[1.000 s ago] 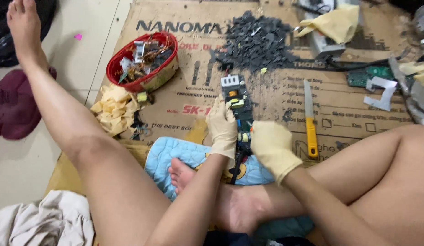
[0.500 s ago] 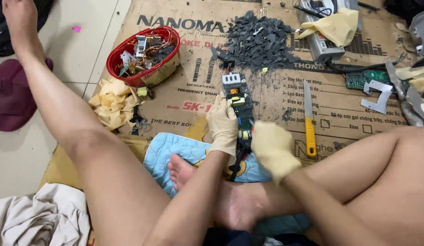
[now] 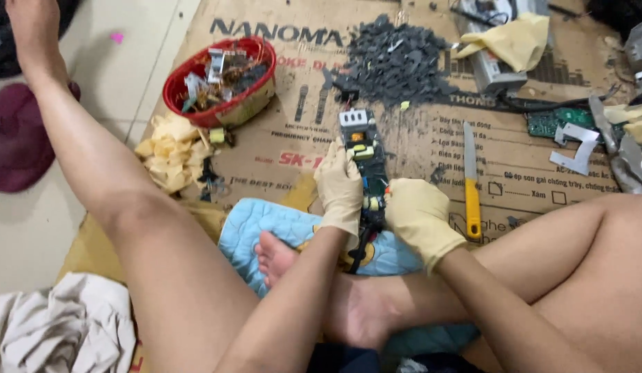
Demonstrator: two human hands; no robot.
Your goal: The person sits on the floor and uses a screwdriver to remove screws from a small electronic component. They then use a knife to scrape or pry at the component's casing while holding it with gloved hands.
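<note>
Cardboard [image 3: 431, 148], flattened and printed, covers the floor [image 3: 121, 76] in front of a seated person with bare legs. A red basket [image 3: 221, 103] of small electronic scraps sits at the upper left, with a heap of yellowish crumpled pieces [image 3: 168, 153] just beside it. A pile of dark grey chips [image 3: 393, 62] lies at the top centre. To the right, a knife [image 3: 471, 183] with a yellow handle lies flat, blade pointing away from the person. Further right are a green board [image 3: 552, 123], bent metal strips [image 3: 576, 148] and a yellow glove [image 3: 511, 41] draped over a grey box. Pale tiles show at the left, with a maroon cloth [image 3: 17, 138] and a white rag [image 3: 59, 331] on them. A blue quilted pad [image 3: 266, 228] lies under the person's foot.

A long circuit board [image 3: 362, 148] lies on the cardboard between knife and basket, its near end reaching the pad. The left hand [image 3: 339, 190], in a cream glove, is closed on the board's left edge near its middle. The right hand [image 3: 419, 215], gloved the same, is curled shut around the board's near end, where a black cable hangs down. Nothing stands between the hands and the board.
</note>
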